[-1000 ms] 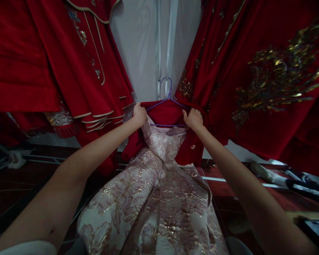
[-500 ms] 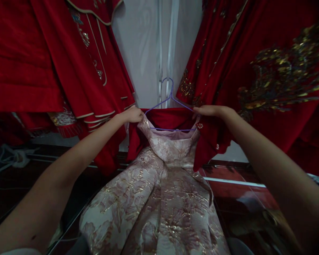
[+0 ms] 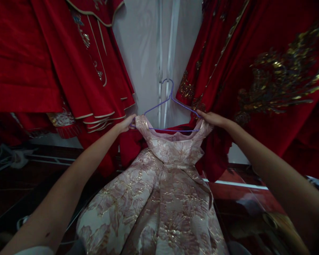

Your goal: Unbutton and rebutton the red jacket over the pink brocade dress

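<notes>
A pale pink and gold brocade dress (image 3: 172, 198) hangs on a purple hanger (image 3: 156, 105) in front of me. My left hand (image 3: 127, 124) is closed at the dress's left shoulder, its fingertips partly hidden. At the opposite shoulder, my right hand (image 3: 211, 118) pinches the strap beside the hanger's end. Red cloth (image 3: 215, 157) drapes behind the bodice and shows below both hands. Where that cloth is gripped, I cannot tell.
Red garments with pale piping (image 3: 95, 81) hang on the left. More red garments with gold sequin embroidery (image 3: 276, 81) hang on the right. A pale wall panel (image 3: 138, 46) stands between them. A tan roll (image 3: 271, 221) lies low on the right.
Both hands have moved outward and slightly down. The red cloth has slipped lower behind the dress's neckline, and the right shoulder of the dress now shows uncovered.
</notes>
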{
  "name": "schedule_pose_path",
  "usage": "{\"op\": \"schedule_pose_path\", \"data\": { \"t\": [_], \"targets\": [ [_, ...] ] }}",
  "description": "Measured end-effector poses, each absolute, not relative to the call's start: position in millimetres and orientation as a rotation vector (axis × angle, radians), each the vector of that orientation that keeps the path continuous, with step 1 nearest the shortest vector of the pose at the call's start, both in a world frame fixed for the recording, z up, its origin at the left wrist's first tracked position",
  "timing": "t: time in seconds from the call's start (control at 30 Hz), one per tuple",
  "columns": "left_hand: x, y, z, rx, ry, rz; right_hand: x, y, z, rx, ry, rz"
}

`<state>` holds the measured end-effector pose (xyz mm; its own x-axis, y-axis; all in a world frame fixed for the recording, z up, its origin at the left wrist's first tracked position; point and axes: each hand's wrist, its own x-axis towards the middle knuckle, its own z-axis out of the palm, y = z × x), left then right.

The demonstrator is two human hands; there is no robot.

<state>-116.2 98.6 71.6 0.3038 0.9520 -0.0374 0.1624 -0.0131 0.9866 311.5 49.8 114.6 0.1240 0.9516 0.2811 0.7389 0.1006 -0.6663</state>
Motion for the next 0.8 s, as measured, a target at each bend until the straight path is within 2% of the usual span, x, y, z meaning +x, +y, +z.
{"op": "schedule_pose_path", "data": {
  "t": [0.1,0.2,0.33,0.47,0.7,0.8],
  "targets": [
    [-119,92,56,1.400,1.045,0.874,321,38,101,-1.624,-1.552,0.575],
    [-117,88,58,1.480,1.074,0.909,326,28,90,-1.479,-1.476,0.630],
    [-101,88,72,1.776,1.164,1.127,321,23,82,-1.351,-1.534,0.581],
    [-87,89,79,2.103,1.102,1.172,316,28,76,-1.319,-1.447,0.511],
    [-113,93,55,1.979,1.207,1.397,326,34,60,-1.335,-1.211,0.279],
    [-133,89,36,1.966,1.284,1.365,337,22,41,-1.435,-1.054,0.347]
  ]
}}
